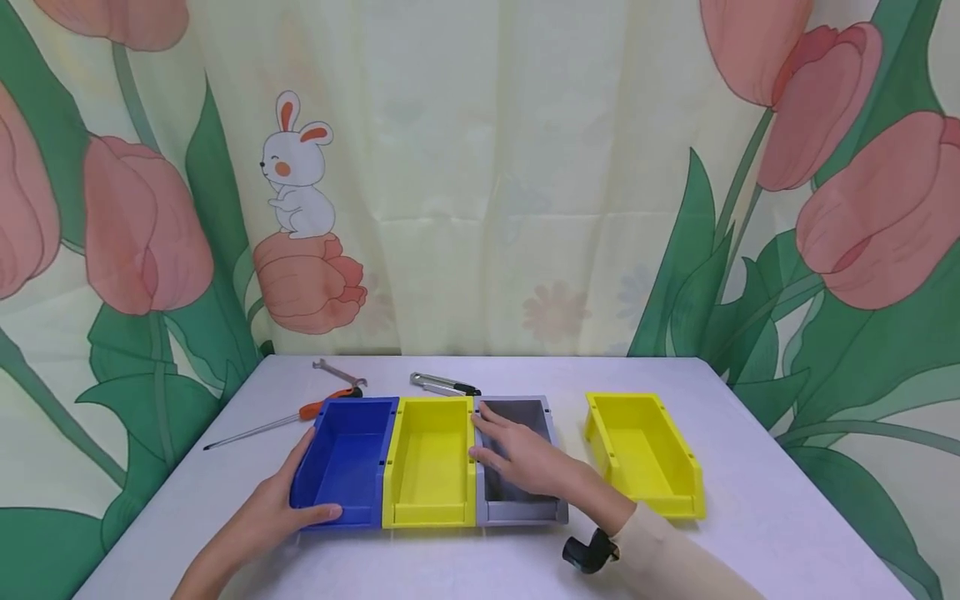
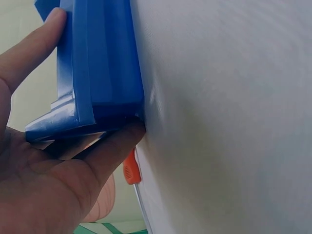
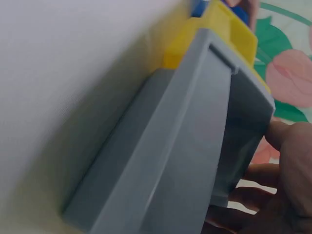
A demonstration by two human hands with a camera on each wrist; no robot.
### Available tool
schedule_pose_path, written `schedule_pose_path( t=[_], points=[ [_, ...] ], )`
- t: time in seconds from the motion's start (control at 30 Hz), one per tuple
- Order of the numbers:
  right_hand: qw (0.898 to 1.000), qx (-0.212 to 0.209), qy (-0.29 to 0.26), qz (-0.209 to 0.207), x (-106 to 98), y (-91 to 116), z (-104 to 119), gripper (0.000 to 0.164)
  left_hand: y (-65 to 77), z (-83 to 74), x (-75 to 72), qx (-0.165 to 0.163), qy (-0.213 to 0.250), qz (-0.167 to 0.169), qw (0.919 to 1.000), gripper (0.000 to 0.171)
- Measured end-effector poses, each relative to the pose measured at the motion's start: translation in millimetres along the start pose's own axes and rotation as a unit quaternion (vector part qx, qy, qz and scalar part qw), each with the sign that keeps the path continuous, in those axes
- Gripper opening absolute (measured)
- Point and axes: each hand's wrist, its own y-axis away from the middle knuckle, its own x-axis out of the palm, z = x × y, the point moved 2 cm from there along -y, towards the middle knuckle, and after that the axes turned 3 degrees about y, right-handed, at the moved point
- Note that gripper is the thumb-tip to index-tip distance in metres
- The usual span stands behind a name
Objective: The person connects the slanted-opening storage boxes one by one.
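Three bins stand side by side: a blue bin [image 1: 348, 458], a yellow bin [image 1: 431, 454] and a grey bin [image 1: 521, 510]. My left hand [image 1: 266, 504] holds the blue bin at its near left corner. Its thumb lies on the front, and its fingers run along the left side, as the left wrist view [image 2: 53, 185] shows. Across the grey bin reaches my right hand [image 1: 528, 454], its fingers extended to the wall beside the yellow bin. In the right wrist view, its thumb touches the grey bin's rim [image 3: 253, 87]; some fingertips are hidden.
Another yellow bin [image 1: 652, 450] stands apart on the right. Behind the row lie a box cutter [image 1: 444, 384], a wrench [image 1: 339, 372] and an orange-handled screwdriver [image 1: 277, 421]. A white cloth covers the table [image 1: 765, 500]; a printed curtain [image 1: 480, 167] hangs behind it.
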Motion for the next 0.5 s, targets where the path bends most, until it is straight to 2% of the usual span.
schedule_pose_path(
  t=[0.17,0.33,0.5],
  points=[
    [0.999,0.013,0.048,-0.013,-10,9,-10,0.071,-1.4,-0.9,1.0,0.004,0.000,-0.001,1.0000,0.133],
    [0.995,0.030,0.057,-0.078,-40,26,-33,0.065,0.1,-0.2,0.8,0.001,0.000,-0.005,1.0000,0.134],
    [0.986,0.052,0.077,-0.137,-71,57,-69,0.060,-0.1,0.3,1.2,-0.004,-0.014,-0.007,0.9999,0.135]
  ],
)
